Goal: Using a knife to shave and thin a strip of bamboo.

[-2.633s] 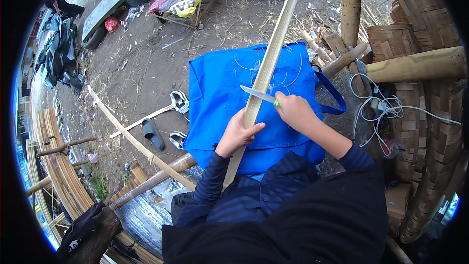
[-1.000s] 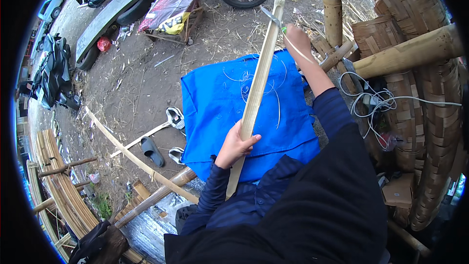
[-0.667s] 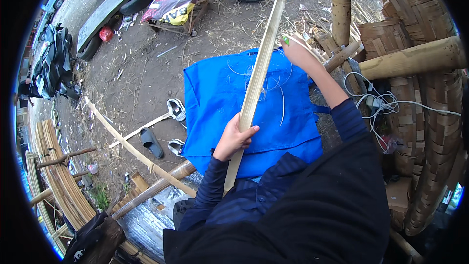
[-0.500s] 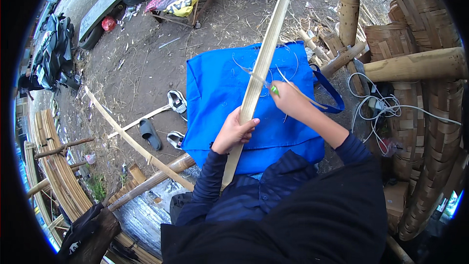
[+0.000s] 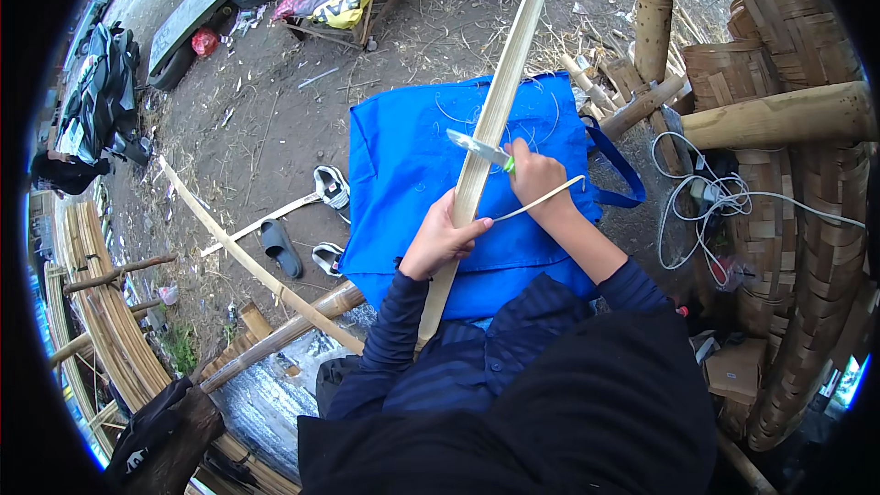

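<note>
A long, pale split-bamboo strip (image 5: 510, 64) slants from my lap up past the far edge of a blue cloth bag (image 5: 399, 156). Around its lower part my left hand (image 5: 438, 240) is closed, thumb on top. My right hand (image 5: 539, 181) grips a knife (image 5: 478, 147) with a bright green handle; its blade lies across the bamboo, farther out than my left hand. A thin bamboo sliver (image 5: 541, 203) curves between my left thumb and my right wrist. Whether the sliver is still joined to the strip, I cannot tell. Fine curled shavings lie on the blue cloth.
Left of the bag are a grey sandal (image 5: 280, 248), shoes (image 5: 331, 189) and a long bent bamboo strip (image 5: 247, 266). Bundled bamboo strips (image 5: 115, 312) stand farther left. At the right are a white cable (image 5: 701, 192), a bamboo post (image 5: 654, 18) and woven panels (image 5: 779, 211).
The knife has turned, so its blade shows broader over the bamboo. My right hand has shifted slightly nearer, and the thin sliver now bends toward my left thumb.
</note>
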Demonstrator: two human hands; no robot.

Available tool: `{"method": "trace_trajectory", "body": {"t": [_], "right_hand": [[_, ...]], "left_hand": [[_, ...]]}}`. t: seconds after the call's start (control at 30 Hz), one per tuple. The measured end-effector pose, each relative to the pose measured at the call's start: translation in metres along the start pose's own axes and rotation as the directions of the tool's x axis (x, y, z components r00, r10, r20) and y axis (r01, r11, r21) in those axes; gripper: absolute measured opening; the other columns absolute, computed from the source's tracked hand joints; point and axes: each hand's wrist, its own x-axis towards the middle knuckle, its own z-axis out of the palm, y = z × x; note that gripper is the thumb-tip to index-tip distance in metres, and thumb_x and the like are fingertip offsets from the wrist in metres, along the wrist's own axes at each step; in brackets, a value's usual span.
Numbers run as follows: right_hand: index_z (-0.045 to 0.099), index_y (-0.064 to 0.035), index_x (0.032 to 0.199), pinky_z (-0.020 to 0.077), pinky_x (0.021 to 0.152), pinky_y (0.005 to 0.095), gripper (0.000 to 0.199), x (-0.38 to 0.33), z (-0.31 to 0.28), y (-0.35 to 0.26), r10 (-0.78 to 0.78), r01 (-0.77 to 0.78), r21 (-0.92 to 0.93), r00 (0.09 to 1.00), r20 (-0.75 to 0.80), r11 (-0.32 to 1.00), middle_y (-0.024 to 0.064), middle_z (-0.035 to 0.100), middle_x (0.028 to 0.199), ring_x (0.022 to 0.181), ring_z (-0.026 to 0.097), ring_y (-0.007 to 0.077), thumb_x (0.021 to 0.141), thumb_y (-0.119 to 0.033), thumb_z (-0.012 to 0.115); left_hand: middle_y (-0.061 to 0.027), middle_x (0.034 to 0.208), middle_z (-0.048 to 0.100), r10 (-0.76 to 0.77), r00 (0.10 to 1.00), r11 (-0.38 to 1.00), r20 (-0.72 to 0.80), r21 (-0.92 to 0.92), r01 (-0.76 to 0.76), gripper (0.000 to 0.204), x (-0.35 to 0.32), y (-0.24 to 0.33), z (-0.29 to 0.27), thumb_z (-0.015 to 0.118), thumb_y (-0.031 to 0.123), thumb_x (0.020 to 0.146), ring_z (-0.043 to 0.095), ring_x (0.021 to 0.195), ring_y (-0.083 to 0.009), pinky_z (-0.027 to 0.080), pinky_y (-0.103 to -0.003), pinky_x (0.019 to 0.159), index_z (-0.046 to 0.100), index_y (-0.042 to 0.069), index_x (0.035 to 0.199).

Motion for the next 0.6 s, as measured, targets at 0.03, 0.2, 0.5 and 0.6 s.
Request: {"method": "trace_trajectory", "body": {"t": [0.03, 0.2, 0.5, 0.6], "right_hand": [[0.049, -0.0046, 0.084, 0.0492, 0.048, 0.0463, 0.019, 0.014, -0.003, 0.008, 0.136, -0.136, 0.020, 0.991, -0.005, 0.990, 0.0176, 0.058, 0.056, 0.055, 0.062, 0.0367, 0.092, -0.021, 0.047], [0.055, 0.0001, 0.086, 0.0506, 0.061, 0.0482, 0.016, 0.078, -0.022, 0.063, 0.288, -0.285, 0.038, 0.954, -0.080, 0.958, 0.0221, 0.062, 0.069, 0.069, 0.063, 0.0391, 0.084, -0.016, 0.054], [0.062, 0.0006, 0.087, 0.0500, 0.072, 0.0485, 0.021, 0.153, -0.039, 0.130, 0.435, -0.430, 0.067, 0.888, -0.153, 0.901, 0.0248, 0.063, 0.080, 0.079, 0.063, 0.0404, 0.083, -0.018, 0.053], [0.062, 0.0003, 0.086, 0.0496, 0.071, 0.0481, 0.022, 0.151, -0.050, 0.120, 0.401, -0.390, 0.100, 0.906, -0.137, 0.915, 0.0244, 0.063, 0.081, 0.080, 0.063, 0.0403, 0.085, -0.020, 0.053]], "left_hand": [[0.0030, 0.068, 0.042, -0.028, 1.000, 1.000, 0.006, 0.006, 0.028, 0.048, -0.002, -0.001, 0.004, 0.069, 0.009, 0.080, 0.043, 0.047, -0.0037, 0.033, -0.019, 0.037, 0.041, 0.006, 0.119], [0.0034, 0.073, 0.043, -0.077, 0.997, 0.992, 0.022, 0.106, 0.074, 0.051, -0.005, -0.002, 0.012, 0.070, 0.011, 0.079, 0.045, 0.051, -0.0041, 0.037, -0.019, 0.042, 0.041, 0.007, 0.122], [0.0040, 0.068, 0.044, -0.089, 0.995, 0.994, 0.050, 0.071, 0.085, 0.046, -0.013, -0.004, 0.018, 0.069, 0.012, 0.080, 0.043, 0.049, -0.0035, 0.036, -0.019, 0.041, 0.042, 0.007, 0.116], [0.0035, 0.067, 0.045, -0.086, 0.996, 0.994, 0.025, 0.064, 0.084, 0.044, -0.014, -0.004, 0.012, 0.070, 0.012, 0.080, 0.044, 0.048, -0.0040, 0.036, -0.019, 0.039, 0.043, 0.007, 0.115]]}}
